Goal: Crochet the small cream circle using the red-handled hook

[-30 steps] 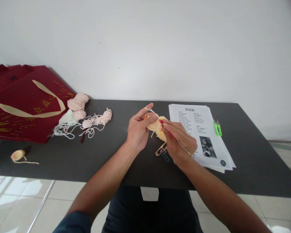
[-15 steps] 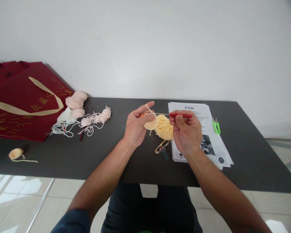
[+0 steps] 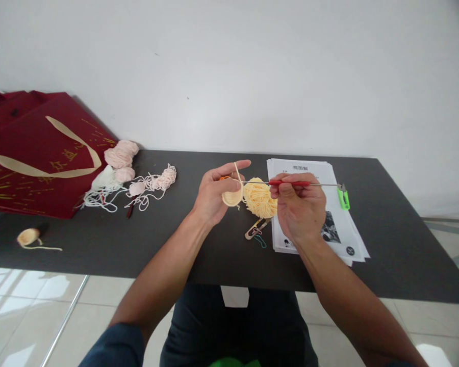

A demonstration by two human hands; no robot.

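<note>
Between the thumb and fingers of my left hand [image 3: 214, 196] is a small pale yellow crochet piece [image 3: 231, 197]. A strand of yarn [image 3: 237, 172] runs up over the outstretched index finger. Something orange [image 3: 225, 178] shows at those fingers, too small to name. My right hand [image 3: 300, 206] grips the red handle of a crochet hook [image 3: 289, 183] held level, its thin metal shaft reaching left to the crochet piece. Whether the tip sits inside a stitch is too fine to see. Behind and between both hands lies a ball of yellow yarn [image 3: 259, 198].
Printed sheets [image 3: 306, 244] lie under my right hand, with green thread snips [image 3: 343, 197] at their right edge. A large safety pin [image 3: 255, 229] with stitch markers is near the yarn. At left are pink yarn [image 3: 121, 153], a red bag [image 3: 34, 148] and a cup-shaped crochet piece [image 3: 28, 236].
My right hand has moved slightly right with the hook. The crochet piece has turned and shifted a little left in my left hand, whose index finger now stretches further right.
</note>
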